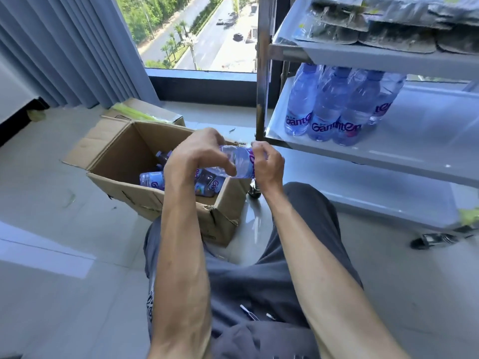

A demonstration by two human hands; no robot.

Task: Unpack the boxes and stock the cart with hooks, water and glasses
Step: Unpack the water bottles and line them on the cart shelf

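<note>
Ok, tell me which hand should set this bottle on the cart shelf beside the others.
Right. Both hands grip the bottle, but the right hand holds the end nearer the cart shelf, where the standing bottles are. The left hand sits on the side toward the open box, so it would likely have to cross over.

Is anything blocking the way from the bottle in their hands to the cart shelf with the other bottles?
Nothing visible. Both hands hold the bottle near the cart's corner post; the middle shelf is bare right of the standing bottles.
</note>
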